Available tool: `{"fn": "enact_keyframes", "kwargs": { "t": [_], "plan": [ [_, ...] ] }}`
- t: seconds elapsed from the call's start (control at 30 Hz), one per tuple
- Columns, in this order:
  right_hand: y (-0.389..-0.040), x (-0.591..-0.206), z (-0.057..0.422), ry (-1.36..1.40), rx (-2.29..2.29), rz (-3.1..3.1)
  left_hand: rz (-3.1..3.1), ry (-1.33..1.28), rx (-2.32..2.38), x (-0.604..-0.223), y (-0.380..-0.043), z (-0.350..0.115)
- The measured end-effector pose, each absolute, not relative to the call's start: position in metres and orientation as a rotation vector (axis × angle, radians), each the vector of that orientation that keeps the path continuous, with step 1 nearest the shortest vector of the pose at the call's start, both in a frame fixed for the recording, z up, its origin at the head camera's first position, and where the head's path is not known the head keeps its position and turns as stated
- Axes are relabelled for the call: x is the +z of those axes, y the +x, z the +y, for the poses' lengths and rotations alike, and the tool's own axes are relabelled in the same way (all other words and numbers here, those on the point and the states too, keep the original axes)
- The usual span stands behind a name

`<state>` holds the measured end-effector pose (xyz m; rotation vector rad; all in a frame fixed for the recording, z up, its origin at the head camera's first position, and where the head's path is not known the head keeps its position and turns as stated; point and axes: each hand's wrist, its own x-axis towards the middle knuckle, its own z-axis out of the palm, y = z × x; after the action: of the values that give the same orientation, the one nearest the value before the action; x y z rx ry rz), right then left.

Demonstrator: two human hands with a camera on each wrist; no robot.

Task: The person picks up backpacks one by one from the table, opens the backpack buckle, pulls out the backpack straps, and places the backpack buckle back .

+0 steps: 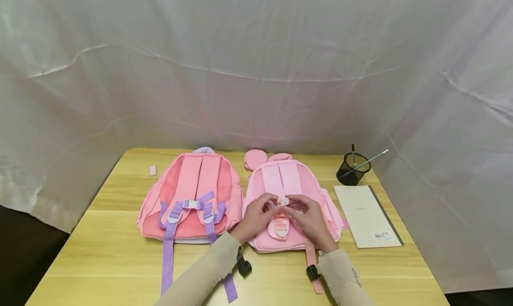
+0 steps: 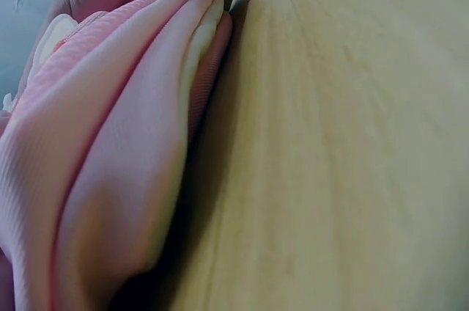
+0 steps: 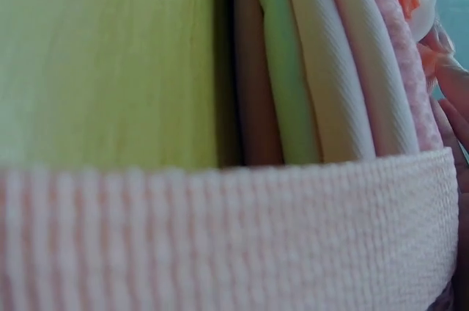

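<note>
Over the middle of the wooden table (image 1: 100,261), two hands meet above the light pink backpack (image 1: 290,179), and it's fine finger work! The bag lies back side up, right in front of the person, presumably so the shoulder straps face upward within easy reach. The left hand (image 1: 254,214) has finger and thumb in a narrow pinch at the small white buckle (image 1: 283,201); the right hand (image 1: 309,219) pinches at it from the other side. Holding it from both sides likely steadies so small a piece, though the fingers hide how its parts sit. An orange strap (image 1: 310,252) trails over the bag's lower edge beside the right wrist, perhaps left loose as slack.

Just to the left, a coral backpack (image 1: 188,181) lies the same way up, its pale clip (image 1: 192,204) bridging two purple straps. Up top sits a round pouch (image 1: 255,159), and off to the right, well apart from the finger work, a notebook (image 1: 362,214) and a pen cup (image 1: 348,177).
</note>
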<state>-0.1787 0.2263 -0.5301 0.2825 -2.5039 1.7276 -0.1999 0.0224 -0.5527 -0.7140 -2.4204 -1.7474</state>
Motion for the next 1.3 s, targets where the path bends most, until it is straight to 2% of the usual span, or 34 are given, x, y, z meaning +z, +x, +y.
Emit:
{"fn": "enact_keyframes", "kwargs": {
  "t": [0.27, 0.83, 1.3],
  "plan": [
    [-0.1801, -0.5332, 0.2315, 0.368, 1.797, -2.475, -2.381, -0.695, -1.873, -0.5512, -0.2, 0.0214],
    [-0.1803, -0.5303, 0.2255, 0.303, 1.713, -2.563, -2.386, -0.695, -1.904, -0.5516, -0.2001, 0.0208],
    [-0.179, -0.5326, 0.2251, 0.278, 1.703, -2.526, -2.461, -0.696, -1.704, -0.5534, -0.2002, 0.0222]
  ]
}}
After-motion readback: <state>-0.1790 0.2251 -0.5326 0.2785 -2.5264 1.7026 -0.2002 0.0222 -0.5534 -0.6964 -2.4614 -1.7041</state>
